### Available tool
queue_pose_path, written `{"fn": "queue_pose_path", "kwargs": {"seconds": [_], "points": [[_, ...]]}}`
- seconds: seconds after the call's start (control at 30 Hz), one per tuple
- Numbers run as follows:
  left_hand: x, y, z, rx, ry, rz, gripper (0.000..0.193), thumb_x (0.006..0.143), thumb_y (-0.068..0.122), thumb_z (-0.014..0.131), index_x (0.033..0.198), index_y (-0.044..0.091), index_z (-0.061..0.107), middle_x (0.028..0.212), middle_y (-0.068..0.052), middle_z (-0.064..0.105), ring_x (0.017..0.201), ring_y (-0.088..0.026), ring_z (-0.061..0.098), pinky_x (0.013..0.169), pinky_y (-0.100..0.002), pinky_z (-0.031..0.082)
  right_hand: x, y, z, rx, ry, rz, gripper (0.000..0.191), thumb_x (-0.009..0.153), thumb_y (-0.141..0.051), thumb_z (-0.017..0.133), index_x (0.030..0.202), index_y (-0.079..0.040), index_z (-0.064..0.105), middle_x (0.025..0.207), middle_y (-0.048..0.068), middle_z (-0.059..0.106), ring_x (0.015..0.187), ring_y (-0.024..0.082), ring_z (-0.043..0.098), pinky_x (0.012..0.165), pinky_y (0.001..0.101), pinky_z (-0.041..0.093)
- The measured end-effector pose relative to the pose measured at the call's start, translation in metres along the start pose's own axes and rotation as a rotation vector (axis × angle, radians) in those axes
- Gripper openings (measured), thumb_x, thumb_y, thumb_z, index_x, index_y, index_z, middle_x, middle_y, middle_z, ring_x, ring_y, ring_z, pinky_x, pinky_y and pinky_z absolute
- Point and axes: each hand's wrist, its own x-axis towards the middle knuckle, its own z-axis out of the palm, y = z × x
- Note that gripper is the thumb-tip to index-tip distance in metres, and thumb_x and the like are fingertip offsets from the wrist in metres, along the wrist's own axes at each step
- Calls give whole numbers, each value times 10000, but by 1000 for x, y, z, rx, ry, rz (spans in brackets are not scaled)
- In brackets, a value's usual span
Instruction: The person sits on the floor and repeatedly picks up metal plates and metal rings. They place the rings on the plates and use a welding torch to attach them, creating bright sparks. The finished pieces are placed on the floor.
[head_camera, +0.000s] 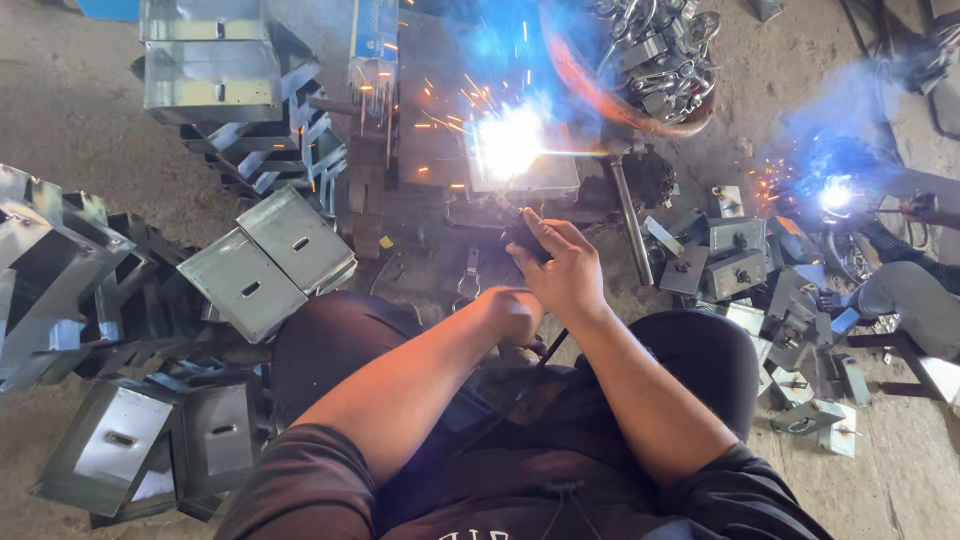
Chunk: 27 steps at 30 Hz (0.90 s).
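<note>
I am mid-weld: my right hand (562, 262) is clenched around the dark electrode holder (522, 238), its tip at the arc (510, 140) burning on the grey metal box (525, 165) that sits on the bench just ahead of my knees. My left hand (512, 312) tucks under the right wrist, seemingly bracing it; its fingers are hidden, so I cannot tell whether they grip anything. I judge the seam is under way, and the next move calls for a steady hand along the joint.

Counting: one holder, one box under the arc. At my left, two slotted boxes (268, 262) lie together and two more (150, 440) lower down. A second arc (836, 193) burns at the right, someone else's work.
</note>
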Motion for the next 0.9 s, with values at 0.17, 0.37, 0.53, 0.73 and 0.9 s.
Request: {"fn": "queue_pose_path", "kwargs": {"seconds": [0.17, 0.37, 0.53, 0.73, 0.9], "points": [[-12, 8, -11, 0, 18, 1, 746, 727, 317, 871, 1385, 129, 575, 1267, -143, 685, 1135, -269, 678, 931, -382, 548, 1, 0, 0, -21, 1, -23, 530, 843, -263, 866, 1327, -130, 697, 1100, 88, 722, 938, 253, 728, 796, 337, 588], [-23, 12, -17, 6, 64, 35, 815, 744, 356, 884, 1438, 117, 531, 1339, -156, 642, 1228, -281, 625, 993, -381, 515, 1, 0, -4, 25, 12, 10, 528, 845, -237, 858, 1334, -126, 693, 1119, 87, 723, 956, 249, 732, 817, 335, 589], [-16, 7, -12, 51, 55, 16, 751, 744, 378, 869, 1379, 97, 585, 1283, -152, 674, 1182, -290, 645, 967, -393, 528, 2, -2, 0, 89, 6, 96, 487, 852, -200, 853, 1306, -94, 713, 1107, 96, 748, 961, 228, 746, 824, 324, 588], [-27, 3, -24, 22, 162, 32, 665, 742, 408, 852, 1303, 117, 645, 1175, -146, 716, 1074, -320, 677, 898, -437, 550, 3, 32, -28, -45, 307, -29, 469, 852, -235, 844, 1200, 40, 691, 1130, 151, 711, 1046, 199, 665, 893, 350, 551], [-56, 2, -71, -195, 579, -12, 537, 782, 435, 802, 1232, 162, 696, 1077, -104, 762, 994, -302, 720, 860, -446, 573, -9, 115, -89, 1096, 553, 642, 330, 1039, -395, 680, 1130, -78, 695, 1028, 62, 664, 884, 197, 598, 753, 382, 519]]}}
